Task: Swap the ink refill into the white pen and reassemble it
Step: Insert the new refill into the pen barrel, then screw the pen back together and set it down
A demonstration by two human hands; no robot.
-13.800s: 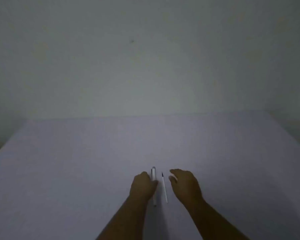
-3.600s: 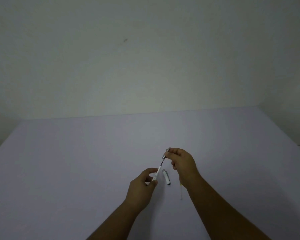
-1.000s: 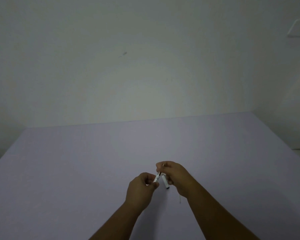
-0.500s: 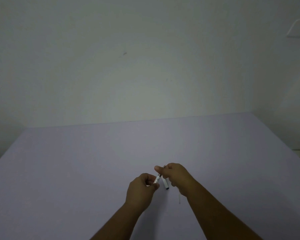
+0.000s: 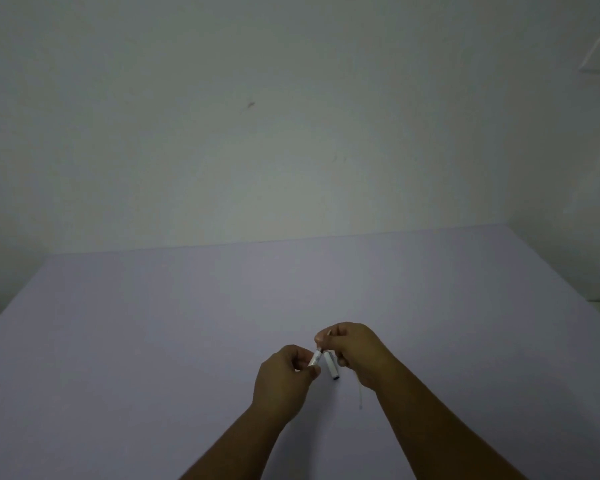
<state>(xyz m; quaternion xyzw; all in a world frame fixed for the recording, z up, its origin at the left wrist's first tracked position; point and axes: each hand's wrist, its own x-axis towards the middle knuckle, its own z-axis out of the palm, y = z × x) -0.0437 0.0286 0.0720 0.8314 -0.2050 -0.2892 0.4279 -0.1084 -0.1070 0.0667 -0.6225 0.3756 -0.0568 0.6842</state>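
Now the left hand [image 5: 284, 374] pinches the white pen barrel [image 5: 315, 358], whose long axis tilts up and away toward the right hand [image 5: 355, 351]. That grip is closed on the refill's far end, touching the barrel's upper mouth, so pushing runs down along this axis. Just beside, the pen cap [image 5: 330, 365] lies on the table [image 5: 153, 323]; nearer the right wrist lies a thin spare refill [image 5: 360, 398].

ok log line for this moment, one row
left hand: holds white pen barrel | right hand: pinches refill end at barrel | cap: on table | thin refill: on table
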